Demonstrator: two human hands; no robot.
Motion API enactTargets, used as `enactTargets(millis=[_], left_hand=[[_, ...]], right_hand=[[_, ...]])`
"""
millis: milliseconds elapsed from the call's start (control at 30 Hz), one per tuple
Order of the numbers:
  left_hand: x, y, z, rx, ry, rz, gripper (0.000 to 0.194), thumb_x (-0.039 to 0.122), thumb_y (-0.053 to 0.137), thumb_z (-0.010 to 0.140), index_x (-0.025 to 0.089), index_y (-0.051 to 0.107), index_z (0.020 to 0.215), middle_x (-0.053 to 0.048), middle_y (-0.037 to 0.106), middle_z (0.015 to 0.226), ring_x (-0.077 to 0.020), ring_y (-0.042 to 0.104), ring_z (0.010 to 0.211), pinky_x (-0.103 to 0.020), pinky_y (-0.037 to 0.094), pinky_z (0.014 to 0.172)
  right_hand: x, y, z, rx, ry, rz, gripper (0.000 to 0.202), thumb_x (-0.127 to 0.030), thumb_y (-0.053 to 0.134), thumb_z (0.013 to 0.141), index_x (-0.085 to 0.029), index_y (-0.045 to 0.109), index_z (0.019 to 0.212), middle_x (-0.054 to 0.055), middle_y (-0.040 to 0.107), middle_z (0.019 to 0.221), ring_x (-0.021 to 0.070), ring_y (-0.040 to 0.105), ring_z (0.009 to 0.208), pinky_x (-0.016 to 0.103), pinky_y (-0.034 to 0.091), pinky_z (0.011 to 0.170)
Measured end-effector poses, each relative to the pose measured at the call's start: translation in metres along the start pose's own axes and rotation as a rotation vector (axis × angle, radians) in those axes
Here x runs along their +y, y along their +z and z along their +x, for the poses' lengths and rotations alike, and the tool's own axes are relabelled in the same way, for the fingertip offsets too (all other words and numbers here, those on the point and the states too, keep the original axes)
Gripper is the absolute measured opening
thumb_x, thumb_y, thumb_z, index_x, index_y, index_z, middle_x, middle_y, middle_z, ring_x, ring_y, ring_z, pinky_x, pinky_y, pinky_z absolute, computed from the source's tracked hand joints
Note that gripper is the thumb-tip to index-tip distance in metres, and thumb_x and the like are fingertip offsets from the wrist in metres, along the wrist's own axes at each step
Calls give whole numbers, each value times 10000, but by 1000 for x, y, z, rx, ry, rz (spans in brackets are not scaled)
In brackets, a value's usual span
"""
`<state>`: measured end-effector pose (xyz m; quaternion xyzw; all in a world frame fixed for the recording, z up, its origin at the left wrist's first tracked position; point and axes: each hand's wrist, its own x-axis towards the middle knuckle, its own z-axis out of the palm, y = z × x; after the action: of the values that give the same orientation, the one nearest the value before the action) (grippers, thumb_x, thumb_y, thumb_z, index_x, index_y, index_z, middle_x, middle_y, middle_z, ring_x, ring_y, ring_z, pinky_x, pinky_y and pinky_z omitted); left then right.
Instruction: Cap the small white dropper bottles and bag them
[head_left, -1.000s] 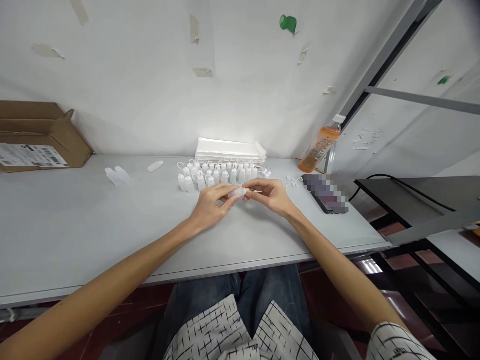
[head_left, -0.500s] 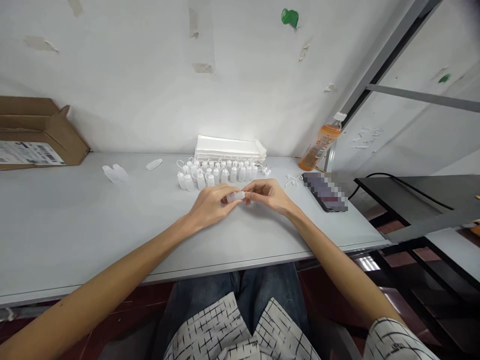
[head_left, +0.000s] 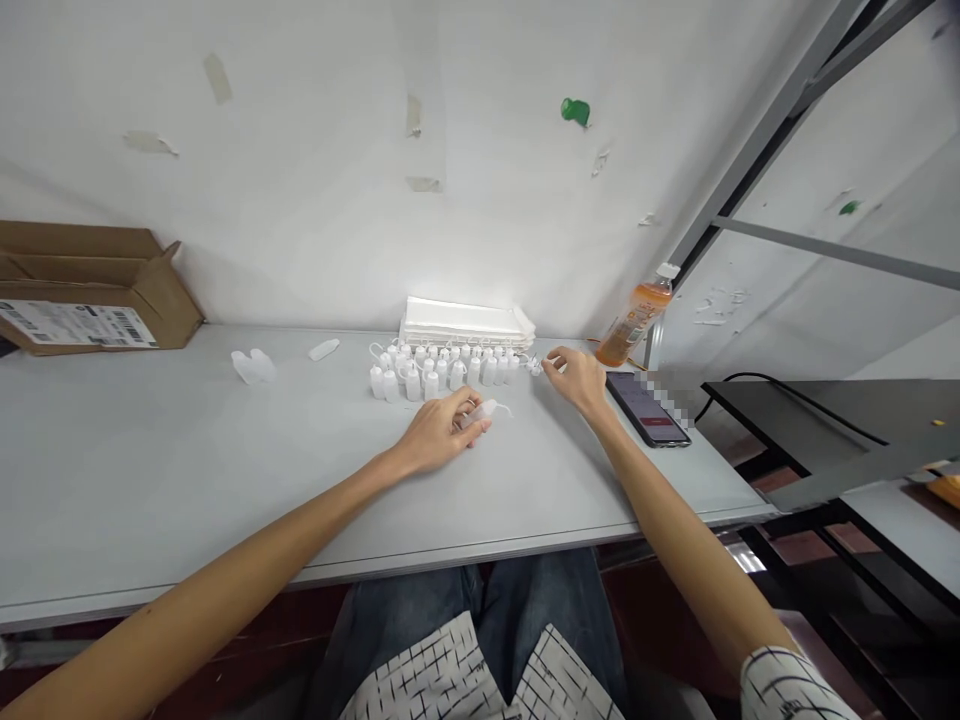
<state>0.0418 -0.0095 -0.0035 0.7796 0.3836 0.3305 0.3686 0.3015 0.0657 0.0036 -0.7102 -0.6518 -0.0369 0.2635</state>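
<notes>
A small translucent bottle (head_left: 478, 413) with a thin white strap sticking out to the right is held in my left hand (head_left: 442, 430), its fingers wrapped round it. My right hand (head_left: 576, 378) is at the right end of the bottle group, its fingertips close together beside a small pile of white cap pieces (head_left: 534, 366). Whether they pinch a piece is too small to tell. Several small white bottles (head_left: 457, 375) stand upright in rows behind my left hand, many with looped straps at their tops.
White stacked sheets (head_left: 466, 318) lie behind the bottles. An orange drink bottle (head_left: 634, 322) leans at the back right, near a phone (head_left: 649, 408). On the left are an open cardboard box (head_left: 97, 290), a loose bottle (head_left: 324, 349) and white finger covers (head_left: 253, 366).
My right hand has left the held bottle and moved right and back to the cap pieces. A strap now shows on the bottle in my left hand. The camera view has shifted.
</notes>
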Motion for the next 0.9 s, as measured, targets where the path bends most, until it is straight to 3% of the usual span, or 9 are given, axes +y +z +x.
enactTargets(millis=[200, 433, 633, 800, 900], left_hand=[[0, 1, 0, -17, -10, -19, 182, 363, 529, 890, 207, 493, 977, 0, 670, 838, -128, 631, 627, -255, 462, 631], [-1, 2, 0, 48, 29, 129, 190, 361, 516, 877, 189, 578, 929, 6, 636, 815, -115, 518, 629, -239, 358, 567], [-1, 5, 2, 12, 2, 198, 213, 353, 503, 868, 179, 615, 917, 14, 619, 760, -116, 484, 605, -256, 343, 582], [-2, 6, 3, 38, 14, 254, 221, 352, 509, 860, 176, 623, 927, 6, 647, 797, -118, 503, 607, -261, 351, 590], [-3, 4, 3, 56, 16, 295, 243, 371, 504, 867, 179, 638, 932, 4, 657, 798, -120, 511, 598, -263, 354, 593]], right_hand=[[-9, 11, 4, -90, 42, -76, 231, -293, 532, 827, -213, 721, 934, 63, 740, 893, 245, 646, 866, 291, 402, 675], [-17, 2, -7, -189, -9, -169, 202, -216, 519, 763, -195, 702, 846, 87, 722, 834, 249, 634, 824, 278, 356, 617], [-24, -1, -14, -254, -70, -227, 192, -242, 534, 762, -202, 671, 889, 95, 710, 880, 252, 626, 825, 281, 367, 631], [-22, 0, -21, -237, -89, -172, 158, -239, 549, 753, -194, 656, 860, 83, 701, 821, 246, 619, 807, 286, 371, 635], [-21, -2, -21, -264, -86, 43, 97, -218, 581, 716, -180, 645, 779, 55, 672, 730, 196, 593, 721, 274, 380, 626]])
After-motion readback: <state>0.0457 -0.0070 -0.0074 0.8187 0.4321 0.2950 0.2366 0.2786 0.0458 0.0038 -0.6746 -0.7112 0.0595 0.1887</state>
